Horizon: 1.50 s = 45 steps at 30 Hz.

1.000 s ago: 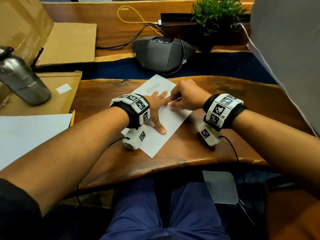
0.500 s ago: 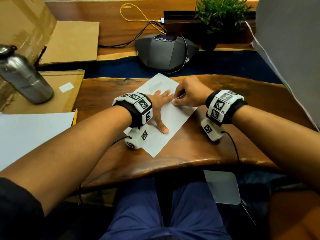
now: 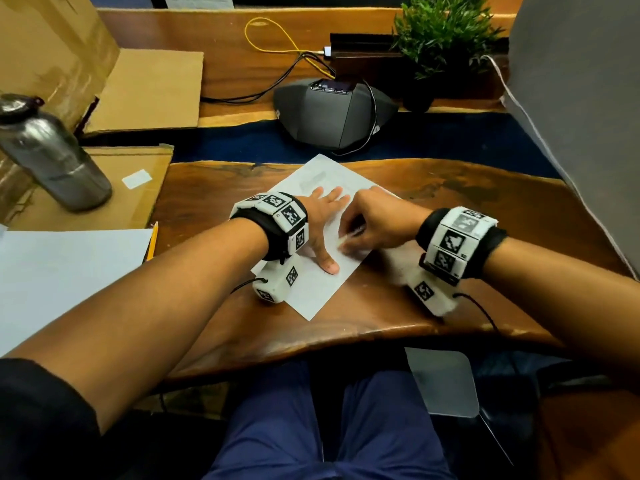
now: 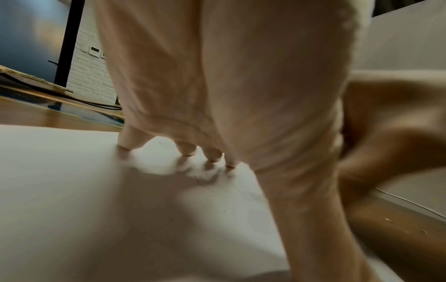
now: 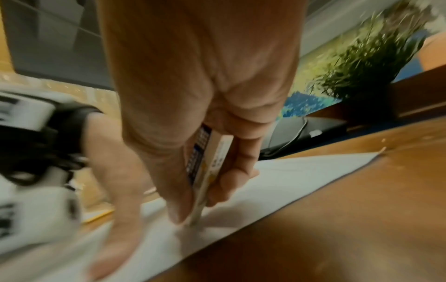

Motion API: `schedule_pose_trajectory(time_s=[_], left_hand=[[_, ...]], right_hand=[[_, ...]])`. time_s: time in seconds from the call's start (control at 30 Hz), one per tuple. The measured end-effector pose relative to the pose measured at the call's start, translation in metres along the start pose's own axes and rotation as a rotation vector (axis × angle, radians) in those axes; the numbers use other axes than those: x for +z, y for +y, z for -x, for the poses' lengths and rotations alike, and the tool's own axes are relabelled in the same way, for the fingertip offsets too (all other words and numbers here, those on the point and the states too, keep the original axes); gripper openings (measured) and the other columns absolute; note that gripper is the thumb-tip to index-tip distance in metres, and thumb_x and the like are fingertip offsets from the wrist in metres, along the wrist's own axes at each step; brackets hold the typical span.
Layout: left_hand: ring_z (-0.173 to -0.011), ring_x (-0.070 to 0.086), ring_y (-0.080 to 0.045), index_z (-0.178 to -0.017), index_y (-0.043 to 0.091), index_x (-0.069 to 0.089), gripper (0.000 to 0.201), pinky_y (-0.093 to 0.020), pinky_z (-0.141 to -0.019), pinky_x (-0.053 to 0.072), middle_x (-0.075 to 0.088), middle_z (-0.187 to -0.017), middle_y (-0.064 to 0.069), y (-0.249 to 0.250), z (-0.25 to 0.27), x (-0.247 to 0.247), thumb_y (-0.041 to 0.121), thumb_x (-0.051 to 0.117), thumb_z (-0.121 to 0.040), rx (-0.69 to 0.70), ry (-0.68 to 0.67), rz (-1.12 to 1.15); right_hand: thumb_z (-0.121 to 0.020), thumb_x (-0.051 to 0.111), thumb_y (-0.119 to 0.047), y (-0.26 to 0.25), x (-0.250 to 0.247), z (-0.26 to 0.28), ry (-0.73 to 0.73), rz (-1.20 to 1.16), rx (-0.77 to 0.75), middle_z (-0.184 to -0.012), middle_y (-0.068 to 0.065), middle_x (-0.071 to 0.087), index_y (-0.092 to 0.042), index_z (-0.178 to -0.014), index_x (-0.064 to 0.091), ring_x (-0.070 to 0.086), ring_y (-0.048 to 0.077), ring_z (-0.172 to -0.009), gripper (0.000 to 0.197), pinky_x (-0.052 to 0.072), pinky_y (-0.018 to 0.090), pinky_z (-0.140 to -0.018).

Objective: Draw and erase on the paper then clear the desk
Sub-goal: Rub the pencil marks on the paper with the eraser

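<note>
Your left hand (image 3: 320, 226) flat, fingers spread on paper (image 3: 311, 292); your right hand (image 3: 375, 223) pinches eraser (image 5: 207, 171) onto paper's right edge; bare desk (image 3: 485, 209) right of paper

wrists: black straps, white marker-printed blocks (image 3: 284, 216) | thin black cables | sleeves: black | trousers: navy

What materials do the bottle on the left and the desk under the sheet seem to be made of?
The bottle looks like brushed metal, probably steel: grey, with soft streaked reflections. The desk appears to be varnished wood: brown grain, an irregular natural edge and a glossy shine. The dark blue strip behind it may be resin, but I cannot tell for sure.
</note>
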<state>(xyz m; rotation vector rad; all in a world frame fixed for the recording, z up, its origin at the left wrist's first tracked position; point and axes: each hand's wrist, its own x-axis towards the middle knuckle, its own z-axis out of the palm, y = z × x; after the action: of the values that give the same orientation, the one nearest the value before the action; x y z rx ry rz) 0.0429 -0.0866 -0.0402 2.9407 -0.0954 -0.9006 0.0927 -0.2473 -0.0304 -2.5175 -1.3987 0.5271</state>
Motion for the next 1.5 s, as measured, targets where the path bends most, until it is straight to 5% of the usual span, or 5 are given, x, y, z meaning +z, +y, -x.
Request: schedule_pose_trajectory(time_s=[0.27, 0.43, 0.8, 0.93, 1.5], left_hand=[[-0.151, -0.013, -0.021, -0.152, 0.036, -0.019, 0.146, -0.054, -0.119, 0.012, -0.019, -0.162, 0.010, 0.004, 0.005, -0.002, 0.064, 0.085, -0.053, -0.009, 0.015, -0.009], [-0.150, -0.014, -0.022, -0.153, 0.032, -0.019, 0.148, -0.051, -0.119, 0.010, -0.022, -0.162, 0.009, 0.000, 0.004, 0.001, 0.067, 0.084, -0.053, 0.014, 0.010, -0.034], [-0.150, -0.016, -0.022, -0.154, 0.030, -0.019, 0.150, -0.052, -0.120, 0.007, -0.021, -0.162, 0.010, -0.002, 0.000, 0.002, 0.064, 0.086, -0.052, 0.047, 0.012, -0.009], [-0.150, -0.016, -0.022, -0.154, 0.031, -0.018, 0.148, -0.052, -0.119, 0.006, -0.023, -0.161, 0.011, -0.002, 0.001, 0.002, 0.064, 0.086, -0.053, 0.038, 0.014, -0.021], [-0.150, -0.015, -0.020, -0.154, 0.033, -0.017, 0.146, -0.051, -0.121, 0.009, -0.022, -0.161, 0.012, 0.001, 0.004, 0.002, 0.064, 0.085, -0.054, 0.021, 0.015, -0.032]], right_hand=[[-0.082, 0.078, -0.032, 0.014, -0.014, -0.020, 0.146, 0.018, 0.115, -0.085, -0.002, 0.075, -0.017, -0.092, 0.080, 0.065, 0.012, -0.074, 0.018, 0.054, 0.025, -0.066], [-0.079, 0.081, -0.037, -0.001, -0.007, -0.002, -0.102, -0.004, 0.050, -0.079, -0.014, 0.070, -0.026, -0.085, 0.077, 0.059, 0.001, -0.069, 0.013, 0.039, 0.007, -0.055], [-0.077, 0.082, -0.032, -0.007, -0.002, 0.003, 0.007, -0.019, 0.066, -0.079, -0.009, 0.072, -0.021, -0.084, 0.079, 0.059, 0.004, -0.067, 0.014, 0.046, 0.018, -0.061], [-0.077, 0.083, -0.025, 0.022, -0.020, -0.007, 0.330, -0.087, 0.270, -0.072, -0.002, 0.072, -0.014, -0.074, 0.077, 0.060, 0.008, -0.063, 0.013, 0.046, 0.022, -0.058], [-0.077, 0.081, -0.022, 0.018, -0.005, -0.007, 0.277, -0.070, 0.349, -0.073, 0.002, 0.071, -0.010, -0.075, 0.077, 0.060, 0.012, -0.069, 0.013, 0.042, 0.018, -0.054]])
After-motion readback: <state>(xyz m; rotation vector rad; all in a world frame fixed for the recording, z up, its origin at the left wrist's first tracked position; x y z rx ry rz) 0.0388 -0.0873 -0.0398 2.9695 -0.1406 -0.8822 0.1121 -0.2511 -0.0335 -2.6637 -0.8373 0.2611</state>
